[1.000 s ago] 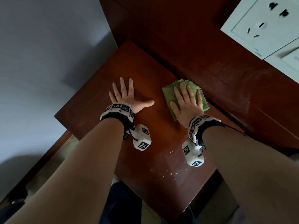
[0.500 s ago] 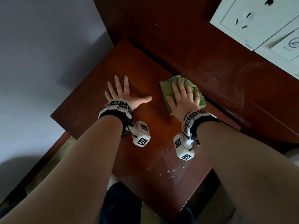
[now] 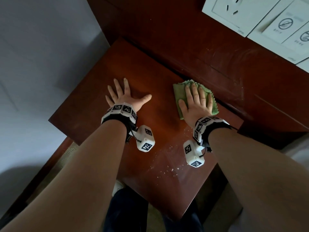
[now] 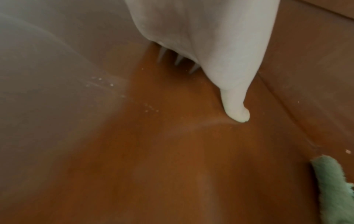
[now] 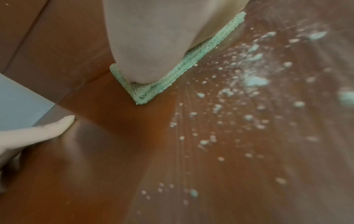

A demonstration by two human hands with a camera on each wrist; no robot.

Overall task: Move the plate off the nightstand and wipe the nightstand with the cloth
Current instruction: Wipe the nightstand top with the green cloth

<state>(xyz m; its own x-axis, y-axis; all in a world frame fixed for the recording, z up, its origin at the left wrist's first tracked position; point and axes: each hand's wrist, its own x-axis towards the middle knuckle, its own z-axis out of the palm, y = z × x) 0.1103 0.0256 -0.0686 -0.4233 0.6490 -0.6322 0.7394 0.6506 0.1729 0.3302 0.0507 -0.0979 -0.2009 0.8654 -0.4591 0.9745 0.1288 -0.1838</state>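
Under the right hand (image 3: 194, 104) lies the green cloth (image 3: 178, 92), pressed flat on the nightstand (image 3: 103, 91) top by straight fingers (image 3: 194, 91) held close together — its fuzzy edge shows past the fingertips, against the dark wooden panel (image 3: 192, 47) behind, and beside the thumb. Well apart from those fingers, the left hand (image 3: 123, 96) rests palm-down on bare wood, fingers spread wide and thumb (image 3: 146, 98) stretched toward the cloth without touching it. Behind the right wrist, toward the person, pale crumbs (image 5: 229, 97) are scattered over the surface — they reach close to the cloth's near edge (image 5: 172, 71). No plate can be seen on the nightstand. Beyond the fingertips, above the panel, sits a white wall socket (image 3: 230, 9).
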